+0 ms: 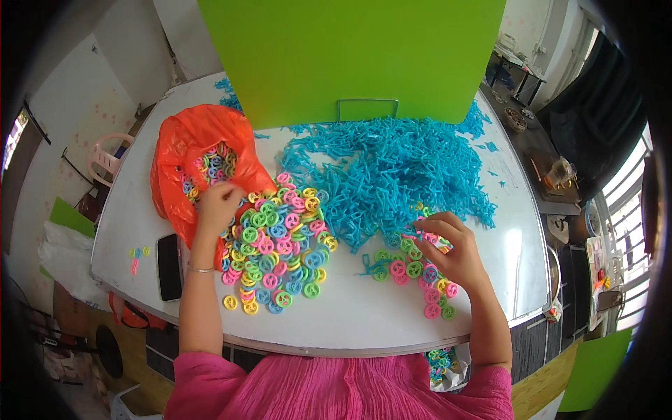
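My left hand (220, 204) is at the mouth of an orange-red plastic bag (175, 150), its fingers curled down; whatever they may hold is hidden. Small spoked plastic wheels (269, 245) in pink, green, yellow and blue spill from the bag into a heap beside that hand. On the right, my right hand (451, 248) has thumb and forefinger closed around what looks like a small blue plastic piece (411, 229). Below its fingertips lies a smaller group of wheels (414, 269), with a blue piece (374, 266) at its left end. Behind is a large pile of blue branched pieces (399, 171).
A green board (350, 56) with a wire handle stands at the back of the white table (350, 315). A black phone (169, 266) lies left of my left forearm, with a few loose wheels (138, 252) farther left. More wheels (442, 364) sit in a bag below the table edge.
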{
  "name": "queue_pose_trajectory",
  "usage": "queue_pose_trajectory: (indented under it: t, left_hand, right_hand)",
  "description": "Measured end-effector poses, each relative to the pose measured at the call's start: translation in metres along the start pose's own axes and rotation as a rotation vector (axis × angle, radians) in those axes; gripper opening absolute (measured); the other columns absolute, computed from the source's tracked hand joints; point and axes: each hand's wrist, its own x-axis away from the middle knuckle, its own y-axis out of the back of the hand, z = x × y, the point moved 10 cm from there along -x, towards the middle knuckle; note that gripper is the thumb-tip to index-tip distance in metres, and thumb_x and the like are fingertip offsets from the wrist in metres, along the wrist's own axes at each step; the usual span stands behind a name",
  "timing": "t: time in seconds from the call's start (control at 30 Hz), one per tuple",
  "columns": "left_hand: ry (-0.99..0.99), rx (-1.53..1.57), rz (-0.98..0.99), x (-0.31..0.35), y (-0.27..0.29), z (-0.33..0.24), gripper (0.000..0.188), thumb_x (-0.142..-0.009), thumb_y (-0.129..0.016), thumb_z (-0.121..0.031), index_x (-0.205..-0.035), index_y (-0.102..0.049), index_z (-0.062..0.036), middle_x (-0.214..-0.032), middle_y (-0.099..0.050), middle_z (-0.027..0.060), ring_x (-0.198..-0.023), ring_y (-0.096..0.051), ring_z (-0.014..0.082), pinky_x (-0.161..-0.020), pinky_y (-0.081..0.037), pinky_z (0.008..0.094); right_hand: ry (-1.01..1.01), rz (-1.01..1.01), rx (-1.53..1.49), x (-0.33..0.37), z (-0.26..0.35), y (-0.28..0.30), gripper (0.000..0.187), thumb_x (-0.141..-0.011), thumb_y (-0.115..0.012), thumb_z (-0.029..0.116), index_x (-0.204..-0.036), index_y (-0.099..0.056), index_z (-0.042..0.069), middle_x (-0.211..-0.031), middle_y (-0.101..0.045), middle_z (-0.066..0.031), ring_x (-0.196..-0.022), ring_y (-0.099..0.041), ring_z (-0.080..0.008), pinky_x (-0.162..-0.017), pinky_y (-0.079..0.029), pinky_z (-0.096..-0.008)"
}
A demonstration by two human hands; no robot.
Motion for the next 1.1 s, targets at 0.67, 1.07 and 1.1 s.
queue_pose_trajectory:
  t: [0.67, 1.07, 1.1]
  left_hand:
    - [-0.429, -0.098, -0.224, -0.106, 0.008, 0.025, 0.039, -0.093, -0.058, -0.036, -0.11, -0.064, -0.0013, -0.11, -0.063, 0.0197, -0.109, -0.055, 0.0385, -0.095, -0.043, 0.0431]
    - [-0.37, 0.22, 0.111, -0.015, -0.031, -0.029, 0.024, -0.088, -0.069, -0.02, -0.096, -0.07, 0.0021, -0.088, -0.07, 0.0057, -0.084, -0.063, 0.0127, -0.077, -0.049, 0.0296]
    - [-0.337, 0.23, 0.17, -0.012, -0.041, -0.029, 0.024, -0.088, -0.07, -0.019, -0.097, -0.07, 0.0032, -0.089, -0.072, 0.0055, -0.088, -0.065, 0.0111, -0.08, -0.05, 0.0275]
  right_hand:
    - [0.025, 0.032, 0.012, 0.001, 0.003, -0.007, 0.028, -0.079, -0.076, 0.01, -0.106, -0.071, 0.009, -0.101, -0.064, -0.0128, -0.09, -0.065, -0.0261, -0.076, -0.054, -0.0337]
    - [0.038, 0.059, -0.013, 0.001, 0.009, -0.008, 0.026, -0.079, -0.074, 0.007, -0.104, -0.071, 0.005, -0.1, -0.065, -0.0122, -0.089, -0.065, -0.0222, -0.077, -0.052, -0.0317]
    - [0.038, 0.06, -0.016, 0.002, 0.009, -0.009, 0.026, -0.079, -0.074, 0.007, -0.104, -0.071, 0.005, -0.1, -0.065, -0.0122, -0.089, -0.065, -0.0222, -0.077, -0.052, -0.0317]
